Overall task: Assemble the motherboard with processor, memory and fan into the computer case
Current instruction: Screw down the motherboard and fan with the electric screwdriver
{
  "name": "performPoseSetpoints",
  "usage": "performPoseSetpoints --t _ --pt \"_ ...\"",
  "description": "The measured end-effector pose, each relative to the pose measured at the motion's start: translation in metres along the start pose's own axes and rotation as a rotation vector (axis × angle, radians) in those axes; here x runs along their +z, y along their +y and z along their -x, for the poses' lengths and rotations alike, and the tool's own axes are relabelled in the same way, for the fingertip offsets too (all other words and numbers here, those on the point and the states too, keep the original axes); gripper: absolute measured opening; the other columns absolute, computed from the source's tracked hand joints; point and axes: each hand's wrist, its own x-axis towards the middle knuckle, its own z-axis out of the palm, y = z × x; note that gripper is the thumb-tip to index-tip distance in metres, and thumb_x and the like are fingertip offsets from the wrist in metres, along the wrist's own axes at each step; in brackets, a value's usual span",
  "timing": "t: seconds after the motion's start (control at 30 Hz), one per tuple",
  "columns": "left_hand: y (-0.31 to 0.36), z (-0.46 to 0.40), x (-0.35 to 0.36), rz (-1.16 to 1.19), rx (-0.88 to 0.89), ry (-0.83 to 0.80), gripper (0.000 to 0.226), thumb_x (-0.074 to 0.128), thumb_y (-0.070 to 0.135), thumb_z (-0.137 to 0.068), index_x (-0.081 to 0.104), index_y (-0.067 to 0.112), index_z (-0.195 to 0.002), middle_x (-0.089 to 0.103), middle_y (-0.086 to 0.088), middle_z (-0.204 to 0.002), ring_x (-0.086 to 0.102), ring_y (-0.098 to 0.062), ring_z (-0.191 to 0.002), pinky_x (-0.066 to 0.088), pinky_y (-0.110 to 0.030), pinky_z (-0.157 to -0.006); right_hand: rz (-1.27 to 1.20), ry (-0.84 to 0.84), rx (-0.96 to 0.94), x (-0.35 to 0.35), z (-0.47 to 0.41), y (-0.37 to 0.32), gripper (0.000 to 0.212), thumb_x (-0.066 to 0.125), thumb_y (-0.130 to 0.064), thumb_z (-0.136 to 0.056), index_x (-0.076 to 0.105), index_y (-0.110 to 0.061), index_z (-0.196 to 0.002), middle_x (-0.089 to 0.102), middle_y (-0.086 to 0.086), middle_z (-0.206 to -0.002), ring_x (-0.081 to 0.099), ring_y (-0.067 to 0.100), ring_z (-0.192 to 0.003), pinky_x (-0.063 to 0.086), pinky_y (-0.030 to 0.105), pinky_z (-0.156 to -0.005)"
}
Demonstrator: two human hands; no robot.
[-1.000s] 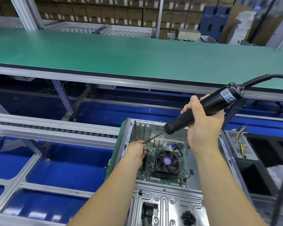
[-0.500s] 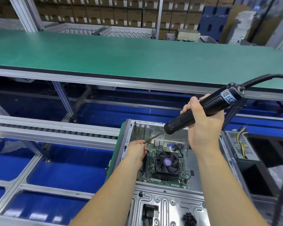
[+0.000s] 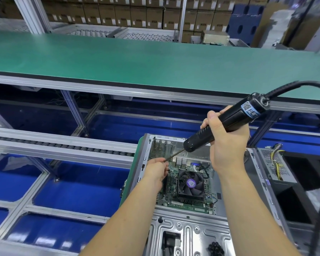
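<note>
Head view, motherboard [image 3: 185,183] inside computer case [image 3: 190,230]

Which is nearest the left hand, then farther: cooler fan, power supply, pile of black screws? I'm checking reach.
From the left hand:
1. Cooler fan, just right of it.
2. Pile of black screws, lower right, on the case.
3. Power supply, far right.

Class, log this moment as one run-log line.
stage: fastening motherboard | right hand: grips electric screwdriver | left hand: pinches bit tip | fan: mounted | computer case: open
</note>
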Motion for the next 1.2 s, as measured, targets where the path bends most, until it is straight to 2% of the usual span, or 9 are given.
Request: performPoseSetpoints --t 0.27,0.33,0.4,0.5,0.57,0.63,0.73,0.93,1.2 --pt "0.002 0.005 0.001 -0.019 -0.014 -0.007 0.044 0.043 -0.016 -0.093 0.053 0.005 -0.129 0.065 -0.012 -0.101 0.057 -0.013 -0.073 0.051 -0.023 -0.064 0.038 -0.004 -0.005 0.003 -0.001 0.003 0.011 0.079 -0.034 -0.077 0.070 -0.039 -0.076 0.065 -0.007 -0.073 0.060 0.030 -0.077 0.053 0.050 -0.082" --pt "0.001 0.006 0.001 -0.015 -0.017 -0.004 0.052 0.038 -0.016 -0.093 0.047 0.009 -0.137 0.064 -0.010 -0.099 0.056 -0.013 -0.072 0.049 -0.022 -0.062 0.046 -0.009 -0.007 0.004 -0.002 0.006 0.011 0.079 -0.034 -0.077 0.070 -0.039 -0.077 0.065 -0.005 -0.075 0.060 0.031 -0.079 0.053 0.052 -0.082" --pt "0.001 0.006 0.001 -0.045 -0.043 0.024 0.049 0.040 -0.012 -0.095 0.043 0.009 -0.140 0.062 -0.010 -0.093 0.053 -0.014 -0.067 0.046 -0.023 -0.058 0.057 -0.013 -0.012 0.005 -0.003 0.009 0.011 0.080 -0.034 -0.077 0.070 -0.039 -0.077 0.065 -0.004 -0.076 0.061 0.031 -0.080 0.054 0.052 -0.084" --pt "0.000 0.005 -0.001 -0.434 0.016 0.103 0.034 0.047 0.001 -0.094 0.051 -0.005 -0.128 0.056 -0.010 -0.089 0.052 -0.018 -0.068 0.041 -0.025 -0.052 0.089 -0.030 -0.005 0.010 -0.003 0.018 0.013 0.080 -0.034 -0.076 0.068 -0.036 -0.080 0.066 -0.001 -0.079 0.063 0.029 -0.080 0.056 0.046 -0.084" --pt "-0.004 0.012 -0.001 -0.740 0.115 0.056 0.018 0.050 0.005 -0.091 0.055 -0.002 -0.107 0.054 -0.007 -0.081 0.052 -0.017 -0.065 0.044 -0.025 -0.052 0.131 -0.051 0.004 0.016 -0.002 0.027 0.025 0.080 -0.035 -0.075 0.065 -0.020 -0.088 0.067 0.001 -0.081 0.066 0.026 -0.080 0.057 0.038 -0.082" --pt "-0.010 0.019 0.004 -1.032 0.139 -0.082 0.013 0.053 0.011 -0.091 0.059 0.001 -0.096 0.061 -0.010 -0.084 0.060 -0.022 -0.072 0.054 -0.032 -0.068 0.186 -0.094 0.003 0.024 -0.001 0.037 0.041 0.079 -0.036 -0.075 0.061 -0.003 -0.091 0.067 -0.003 -0.079 0.066 0.016 -0.078 0.054 0.026 -0.078" --pt "-0.016 0.023 0.008 -1.319 0.131 -0.236 0.031 0.048 0.020 -0.093 0.059 0.000 -0.115 0.065 -0.018 -0.114 0.064 -0.033 -0.103 0.053 -0.043 -0.090 0.238 -0.176 0.022 0.035 0.001 0.051 0.043 0.079 -0.036 -0.076 0.059 -0.001 -0.089 0.065 -0.008 -0.074 0.063 0.008 -0.071 0.052 0.018 -0.071" --pt "-0.014 0.026 0.008 -1.431 0.194 -0.232 0.020 0.046 0.012 -0.088 0.058 0.007 -0.104 0.066 -0.014 -0.110 0.064 -0.032 -0.098 0.053 -0.040 -0.084 0.254 -0.215 0.033 0.044 -0.002 0.073 0.036 0.080 -0.035 -0.078 0.058 -0.008 -0.087 0.065 -0.007 -0.074 0.062 0.009 -0.070 0.051 0.016 -0.069" --pt "-0.017 0.025 0.011 -1.442 0.222 -0.208 0.024 0.047 0.014 -0.089 0.060 0.007 -0.107 0.067 -0.012 -0.109 0.065 -0.032 -0.096 0.050 -0.036 -0.076 0.292 -0.194 0.037 0.045 -0.004 0.091 0.039 0.080 -0.036 -0.078 0.059 -0.005 -0.088 0.065 -0.011 -0.072 0.062 0.007 -0.069 0.050 0.014 -0.069"
